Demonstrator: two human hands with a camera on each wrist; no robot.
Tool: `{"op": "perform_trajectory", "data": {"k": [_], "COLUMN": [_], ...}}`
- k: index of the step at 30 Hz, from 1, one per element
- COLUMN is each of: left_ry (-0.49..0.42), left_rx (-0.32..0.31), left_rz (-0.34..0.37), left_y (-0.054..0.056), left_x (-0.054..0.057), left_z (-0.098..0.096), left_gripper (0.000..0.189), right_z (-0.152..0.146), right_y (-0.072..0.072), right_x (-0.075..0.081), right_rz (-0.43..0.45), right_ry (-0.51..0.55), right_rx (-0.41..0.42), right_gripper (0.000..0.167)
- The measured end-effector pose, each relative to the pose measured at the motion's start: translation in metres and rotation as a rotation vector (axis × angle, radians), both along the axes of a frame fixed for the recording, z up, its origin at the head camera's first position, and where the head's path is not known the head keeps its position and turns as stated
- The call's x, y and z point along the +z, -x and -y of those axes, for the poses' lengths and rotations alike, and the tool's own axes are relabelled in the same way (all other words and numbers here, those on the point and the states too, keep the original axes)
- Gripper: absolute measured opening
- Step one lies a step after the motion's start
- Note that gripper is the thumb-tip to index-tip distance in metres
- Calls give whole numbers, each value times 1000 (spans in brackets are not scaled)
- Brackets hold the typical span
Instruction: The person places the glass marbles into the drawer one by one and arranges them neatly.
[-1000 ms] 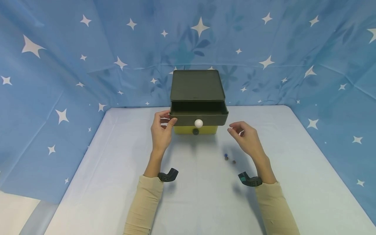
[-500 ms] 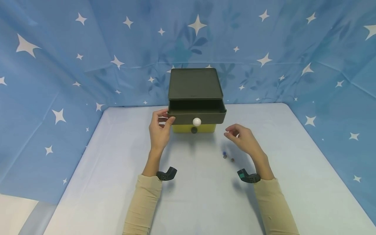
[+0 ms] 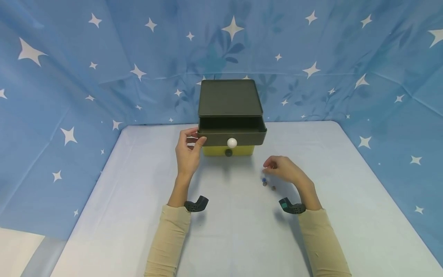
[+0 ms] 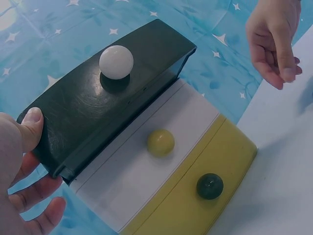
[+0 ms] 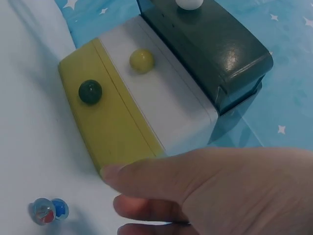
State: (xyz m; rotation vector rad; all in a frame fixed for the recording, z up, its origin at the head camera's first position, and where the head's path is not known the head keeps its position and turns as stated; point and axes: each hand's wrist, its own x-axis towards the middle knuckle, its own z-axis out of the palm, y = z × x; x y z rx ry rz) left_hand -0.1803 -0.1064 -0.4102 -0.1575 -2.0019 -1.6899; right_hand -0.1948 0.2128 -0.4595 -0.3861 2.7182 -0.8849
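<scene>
A small chest of drawers [image 3: 230,98] stands at the back of the table, its dark green top drawer [image 4: 117,78] pulled out. My left hand [image 3: 188,154] holds that drawer's left front corner, thumb on the front face and fingers at the side. The drawer's white round knob [image 3: 232,143] is untouched. Just above several small marbles, my right hand [image 3: 285,169] hovers with loosely bent fingers, thumb and fingertips apart and nothing visible between them. A blue marble [image 5: 60,208] touches a clear marble with red inside [image 5: 43,211]; another brownish marble [image 3: 273,188] lies slightly right.
Below the green drawer, the white middle drawer [image 4: 132,161] with its yellow knob [image 4: 161,143] and the yellow bottom drawer [image 3: 211,151] with its dark green knob [image 3: 228,152] are closed. A blue star-patterned curtain [image 3: 155,54] hangs behind the white table [image 3: 225,231].
My right hand has come down and a little left toward the marbles. The left hand keeps its hold on the drawer, which stays pulled out.
</scene>
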Motion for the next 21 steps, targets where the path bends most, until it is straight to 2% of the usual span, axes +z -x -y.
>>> {"op": "perform_trajectory", "data": {"k": [6,14,21], "left_ry": [0,-5,-11], "left_rx": [-7,-2,-4], "left_rz": [-12,-10,-11], "left_y": [0,1,0], "left_x": [0,1,0], "left_z": [1,1,0], "left_gripper": [39,38,38], "right_z": [0,3,4], "right_y": [1,3,4], "right_x": [-2,-3,-9], "right_rz": [39,174,195], "right_ry": [-46,-66,-91], "right_rx": [25,21,36], "right_gripper": [16,13,10]}}
